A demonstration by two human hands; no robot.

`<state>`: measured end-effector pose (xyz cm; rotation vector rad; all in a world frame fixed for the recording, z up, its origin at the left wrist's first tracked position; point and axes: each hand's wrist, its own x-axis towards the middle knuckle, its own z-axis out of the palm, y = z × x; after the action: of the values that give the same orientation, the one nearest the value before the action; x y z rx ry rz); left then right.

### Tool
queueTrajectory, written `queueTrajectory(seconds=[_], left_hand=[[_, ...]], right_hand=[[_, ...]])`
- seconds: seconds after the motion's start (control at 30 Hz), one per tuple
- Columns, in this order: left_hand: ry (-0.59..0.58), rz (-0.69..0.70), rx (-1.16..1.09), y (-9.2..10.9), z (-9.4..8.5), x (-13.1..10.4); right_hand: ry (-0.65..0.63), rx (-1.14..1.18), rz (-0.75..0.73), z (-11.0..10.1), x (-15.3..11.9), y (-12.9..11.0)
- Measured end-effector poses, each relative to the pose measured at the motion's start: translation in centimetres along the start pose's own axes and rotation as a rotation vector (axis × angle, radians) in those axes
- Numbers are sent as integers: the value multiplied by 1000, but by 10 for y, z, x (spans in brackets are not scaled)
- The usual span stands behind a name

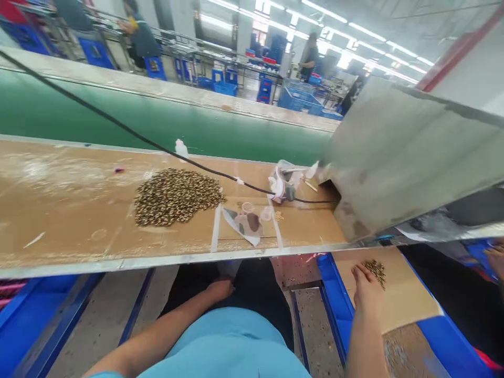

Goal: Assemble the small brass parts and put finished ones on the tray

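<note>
My right hand (367,284) reaches down at the right, its bent fingers apart at the near left edge of a small pile of brown-and-gold parts (376,271). That pile lies on a cardboard sheet (409,302) over a blue bin (344,310). On my dark-trousered thigh rests my left hand (221,289); its fingers are mostly hidden, and nothing shows in it. A much larger heap of the same small ring-like parts (177,197) covers part of the brown worktop (79,220) ahead.
A black cable (118,123) crosses the worktop to a grey metal housing (413,152). A plastic container (281,181) and a plastic bag piece (248,223) lie near the middle. Beyond runs a green conveyor belt (157,115). Another person's hand (496,260) shows far right.
</note>
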<state>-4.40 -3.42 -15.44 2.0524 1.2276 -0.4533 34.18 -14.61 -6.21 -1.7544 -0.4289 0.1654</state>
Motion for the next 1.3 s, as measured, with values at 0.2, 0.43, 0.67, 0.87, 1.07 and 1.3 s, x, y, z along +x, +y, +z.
queueTrajectory(seconds=[0.2,0.43,0.67,0.87,1.07,1.3], left_hand=[[-46,-2,-33,4,-3,-4],[-38,11,-60,-4,1,-2],[3,38,-67,-9,2,-7],[41,75,-91,-16,1,-13],[90,127,-128,-21,-2,-14],[103,178,-188,-22,-2,-11]], right_hand=[[163,-174,66,-28,7,17],[98,-151,-59,9,-11,4],[-295,-195,-502,78,-54,-55],[-743,-432,-878,146,-67,-82],[-917,-671,-902,188,-58,-89],[-986,-735,-972,180,-62,-85]])
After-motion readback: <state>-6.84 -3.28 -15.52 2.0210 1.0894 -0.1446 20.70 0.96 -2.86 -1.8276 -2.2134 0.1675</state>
